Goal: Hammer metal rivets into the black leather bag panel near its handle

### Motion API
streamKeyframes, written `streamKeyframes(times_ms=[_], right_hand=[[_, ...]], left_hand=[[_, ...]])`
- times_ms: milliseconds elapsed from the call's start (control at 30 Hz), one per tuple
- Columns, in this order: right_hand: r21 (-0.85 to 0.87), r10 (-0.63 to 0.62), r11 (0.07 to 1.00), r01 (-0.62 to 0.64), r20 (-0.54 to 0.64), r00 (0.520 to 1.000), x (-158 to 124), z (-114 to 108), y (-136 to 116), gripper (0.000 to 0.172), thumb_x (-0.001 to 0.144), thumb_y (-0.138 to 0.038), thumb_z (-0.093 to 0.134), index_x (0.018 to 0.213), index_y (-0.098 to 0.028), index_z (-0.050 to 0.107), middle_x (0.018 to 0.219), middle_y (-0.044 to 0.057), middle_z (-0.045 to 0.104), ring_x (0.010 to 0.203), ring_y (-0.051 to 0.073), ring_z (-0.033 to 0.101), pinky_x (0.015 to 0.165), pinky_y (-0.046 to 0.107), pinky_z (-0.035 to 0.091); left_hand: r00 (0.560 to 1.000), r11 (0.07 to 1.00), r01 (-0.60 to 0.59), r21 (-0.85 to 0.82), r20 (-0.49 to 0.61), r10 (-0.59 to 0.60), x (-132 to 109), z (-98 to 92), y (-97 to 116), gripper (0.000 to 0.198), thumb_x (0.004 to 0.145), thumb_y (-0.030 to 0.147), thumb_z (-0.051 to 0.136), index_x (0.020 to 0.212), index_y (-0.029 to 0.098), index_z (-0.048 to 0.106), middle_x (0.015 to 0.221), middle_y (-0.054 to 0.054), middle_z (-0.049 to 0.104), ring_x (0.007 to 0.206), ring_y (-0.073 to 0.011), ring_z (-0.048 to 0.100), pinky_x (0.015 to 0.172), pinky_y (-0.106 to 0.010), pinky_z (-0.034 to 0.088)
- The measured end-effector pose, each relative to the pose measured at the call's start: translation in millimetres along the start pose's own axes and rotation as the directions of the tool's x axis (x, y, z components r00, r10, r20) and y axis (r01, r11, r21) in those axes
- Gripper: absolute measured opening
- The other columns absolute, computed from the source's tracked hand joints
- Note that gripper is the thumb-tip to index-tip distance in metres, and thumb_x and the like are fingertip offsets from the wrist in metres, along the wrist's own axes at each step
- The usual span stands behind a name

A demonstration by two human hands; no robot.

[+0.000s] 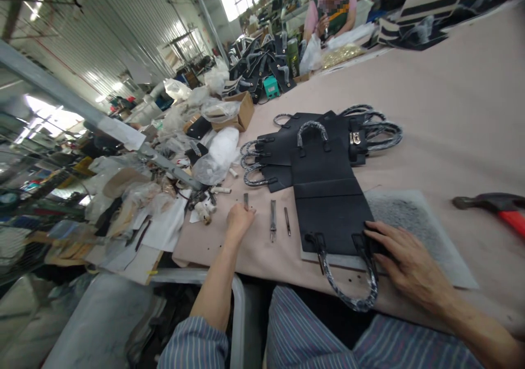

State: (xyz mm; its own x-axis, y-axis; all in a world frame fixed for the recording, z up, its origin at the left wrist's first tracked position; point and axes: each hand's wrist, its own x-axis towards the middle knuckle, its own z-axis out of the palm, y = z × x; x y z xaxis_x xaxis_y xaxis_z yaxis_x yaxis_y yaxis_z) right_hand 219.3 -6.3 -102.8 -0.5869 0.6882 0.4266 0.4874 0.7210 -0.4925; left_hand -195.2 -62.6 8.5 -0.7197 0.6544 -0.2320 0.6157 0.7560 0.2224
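A black leather bag panel (pixel 328 194) with wrapped handles lies open on a grey mat (pixel 414 221) in front of me. My right hand (pixel 404 259) rests flat on its near right corner, fingers stretched, beside the near handle (pixel 353 292). My left hand (pixel 239 220) is closed in a pinch round a small metal punch (pixel 246 199) standing on the table. Two more metal tools (pixel 273 220) lie between my hands.
A stack of black bag panels (pixel 287 145) lies behind. A red-handled hammer (pixel 492 205) lies at the right. Plastic bags, boxes and scraps (pixel 197 139) crowd the left edge. Another person (pixel 332 8) works at the far end.
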Motion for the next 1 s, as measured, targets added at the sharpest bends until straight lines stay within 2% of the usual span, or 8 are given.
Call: streamKeyframes(times_ms=[100, 233, 400, 533, 600, 700, 767, 1000], right_hand=[[-0.004, 0.001, 1.000, -0.001, -0.002, 1.000, 0, 2, 1, 0.038, 0.098, -0.032, 0.045, 0.134, -0.028, 0.057, 0.147, 0.006, 0.053, 0.134, 0.033, 0.050, 0.115, 0.060, 0.034], [-0.003, 0.028, 1.000, -0.028, 0.010, 1.000, 2, -2, -5, 0.037, 0.097, -0.028, 0.045, 0.132, -0.025, 0.057, 0.147, 0.008, 0.053, 0.135, 0.032, 0.049, 0.115, 0.060, 0.034], [0.012, 0.066, 0.998, -0.067, 0.054, 0.996, 6, -11, -16, 0.040, 0.093, -0.020, 0.047, 0.132, -0.021, 0.057, 0.148, 0.010, 0.052, 0.139, 0.030, 0.045, 0.117, 0.060, 0.033], [0.016, 0.101, 0.995, -0.102, 0.068, 0.993, 8, -14, -20, 0.042, 0.091, -0.016, 0.048, 0.132, -0.020, 0.056, 0.149, 0.010, 0.051, 0.140, 0.029, 0.044, 0.119, 0.061, 0.030], [0.019, 0.106, 0.994, -0.108, 0.071, 0.992, 8, -16, -22, 0.042, 0.091, -0.015, 0.048, 0.131, -0.021, 0.056, 0.149, 0.010, 0.050, 0.140, 0.029, 0.044, 0.119, 0.061, 0.029], [0.028, 0.102, 0.994, -0.105, 0.066, 0.993, 9, -17, -23, 0.042, 0.091, -0.014, 0.048, 0.131, -0.020, 0.057, 0.148, 0.011, 0.051, 0.140, 0.028, 0.044, 0.119, 0.060, 0.029], [0.028, 0.100, 0.994, -0.102, 0.063, 0.993, 9, -17, -24, 0.042, 0.091, -0.014, 0.048, 0.131, -0.020, 0.057, 0.148, 0.011, 0.051, 0.139, 0.029, 0.045, 0.119, 0.060, 0.030], [0.009, 0.096, 0.995, -0.097, 0.055, 0.994, 9, -16, -23, 0.041, 0.091, -0.014, 0.047, 0.130, -0.020, 0.058, 0.147, 0.012, 0.052, 0.139, 0.029, 0.045, 0.118, 0.060, 0.031]], left_hand=[[0.998, 0.999, -0.050, 0.006, 0.030, 0.050, -7, 8.2, 4, 0.027, 0.085, 0.044, 0.069, 0.081, 0.017, 0.072, 0.093, -0.016, 0.078, 0.097, -0.0289, 0.073, 0.080, -0.032, 0.050], [0.971, 0.987, -0.158, 0.003, 0.181, 0.155, -17, 33.6, 24, 0.034, 0.075, 0.051, 0.076, 0.072, 0.018, 0.069, 0.085, -0.014, 0.077, 0.090, -0.0282, 0.073, 0.074, -0.030, 0.050], [0.964, 0.991, -0.075, -0.107, 0.246, 0.100, -14, 46.4, 39, 0.029, 0.059, 0.026, 0.084, 0.057, 0.018, 0.056, 0.063, -0.010, 0.068, 0.084, -0.0296, 0.073, 0.068, -0.030, 0.051], [0.926, 0.962, -0.059, -0.268, 0.346, 0.153, -15, 35.4, 34, 0.027, 0.075, 0.034, 0.074, 0.065, 0.017, 0.055, 0.057, -0.003, 0.062, 0.060, -0.0198, 0.068, 0.056, -0.027, 0.053], [0.912, 0.873, -0.041, -0.486, 0.339, 0.232, -24, 29.9, 33, 0.031, 0.079, 0.043, 0.072, 0.076, 0.016, 0.056, 0.067, -0.003, 0.066, 0.061, -0.0160, 0.068, 0.057, -0.025, 0.055], [0.894, 0.542, 0.010, -0.840, 0.250, 0.371, -48, 31.4, 43, 0.045, 0.072, 0.052, 0.079, 0.087, 0.015, 0.058, 0.081, -0.005, 0.071, 0.069, -0.0167, 0.071, 0.062, -0.027, 0.059], [0.886, 0.379, -0.001, -0.925, 0.175, 0.429, -67, 41.2, 57, 0.049, 0.070, 0.052, 0.081, 0.092, 0.014, 0.059, 0.086, -0.006, 0.073, 0.073, -0.0186, 0.073, 0.065, -0.029, 0.061], [0.855, 0.226, -0.264, -0.938, -0.119, 0.505, -110, 97.1, 91, 0.022, 0.083, 0.036, 0.074, 0.092, 0.017, 0.067, 0.089, -0.004, 0.074, 0.083, -0.0189, 0.074, 0.080, -0.031, 0.060]])
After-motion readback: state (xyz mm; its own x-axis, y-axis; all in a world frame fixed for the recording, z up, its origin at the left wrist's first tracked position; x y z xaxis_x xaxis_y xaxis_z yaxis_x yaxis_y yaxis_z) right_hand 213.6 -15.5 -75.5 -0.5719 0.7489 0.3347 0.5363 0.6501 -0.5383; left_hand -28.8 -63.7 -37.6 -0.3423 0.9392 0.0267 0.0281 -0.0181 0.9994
